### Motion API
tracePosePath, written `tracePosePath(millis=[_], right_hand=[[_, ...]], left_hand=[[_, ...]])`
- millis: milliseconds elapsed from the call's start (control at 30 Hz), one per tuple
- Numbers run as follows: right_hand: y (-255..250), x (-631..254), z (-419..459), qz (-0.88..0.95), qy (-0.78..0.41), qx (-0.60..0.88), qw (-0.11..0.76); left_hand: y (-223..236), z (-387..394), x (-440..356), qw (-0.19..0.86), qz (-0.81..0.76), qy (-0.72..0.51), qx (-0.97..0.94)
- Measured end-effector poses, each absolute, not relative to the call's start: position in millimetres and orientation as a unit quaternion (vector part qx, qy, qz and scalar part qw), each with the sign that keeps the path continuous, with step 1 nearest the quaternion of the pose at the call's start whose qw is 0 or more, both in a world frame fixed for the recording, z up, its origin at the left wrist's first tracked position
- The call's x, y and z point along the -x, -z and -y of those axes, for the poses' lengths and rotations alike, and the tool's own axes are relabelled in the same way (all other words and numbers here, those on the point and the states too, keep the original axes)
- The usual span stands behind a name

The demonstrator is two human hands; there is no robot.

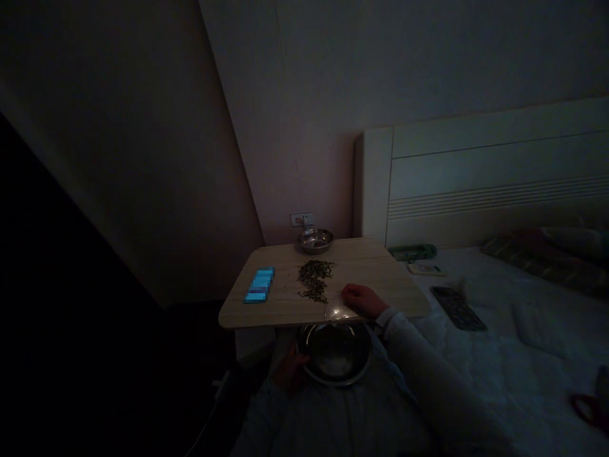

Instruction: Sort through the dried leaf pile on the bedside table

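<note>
A heap of small dark greenish grains (314,273) lies spread on the wooden tabletop (271,257); they are too small and dim to name. My right hand (361,300) rests on the table to the right of the heap, fingers curled closed, and whatever may be inside is hidden. Below the table's front edge, a large metal bowl (335,376) sits over my lap. My left hand (294,368) grips that bowl's left rim, thumb on the inside. The bowl's inside is dark. A smaller metal dish (314,242) stands at the table's back edge.
A lit phone (260,284) lies at the table's left. Behind, a wall socket (302,219) holds a plug. On the bed to the right are a remote control (427,270), a dark patterned flat object (457,309) and a red-handled item (589,409). The room is dim.
</note>
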State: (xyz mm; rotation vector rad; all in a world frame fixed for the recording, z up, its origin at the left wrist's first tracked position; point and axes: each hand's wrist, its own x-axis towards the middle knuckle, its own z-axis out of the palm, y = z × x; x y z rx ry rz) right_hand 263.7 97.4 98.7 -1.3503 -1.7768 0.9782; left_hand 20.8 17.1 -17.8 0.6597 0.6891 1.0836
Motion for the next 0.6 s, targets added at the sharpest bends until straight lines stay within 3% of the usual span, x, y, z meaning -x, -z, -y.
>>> tracePosePath(millis=[233,433,600], right_hand=[[-94.8,-265.7,-100.2,0.668,-0.406,0.495,0.380],[-95.8,-266.8,-111.8,0.572,-0.369,0.538,0.497],[-98.9,-257.6,-117.9,0.560,-0.316,0.598,0.478]], left_hand=[[11.4,-13.9,-20.0,0.744,-0.336,-0.492,-0.302],[32.8,-20.8,-21.7,0.736,-0.341,-0.513,-0.283],[33.3,-21.2,-22.4,0.740,-0.319,-0.511,-0.299]])
